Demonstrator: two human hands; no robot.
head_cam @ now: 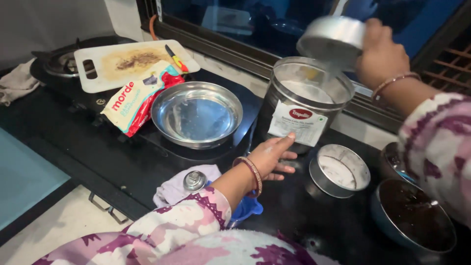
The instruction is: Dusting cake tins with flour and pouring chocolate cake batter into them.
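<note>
- The right hand (380,54) holds a small steel cup (332,39) in a closed grip, tilted above the open steel canister (306,100).
- The left hand (273,157), fingers spread, steadies the canister's labelled side.
- On the dark surface (122,167): the canister's lid (339,171) just right, a steel bowl (197,114) left, with a food packet (137,95) and a cutting board (132,61) beyond.
</note>
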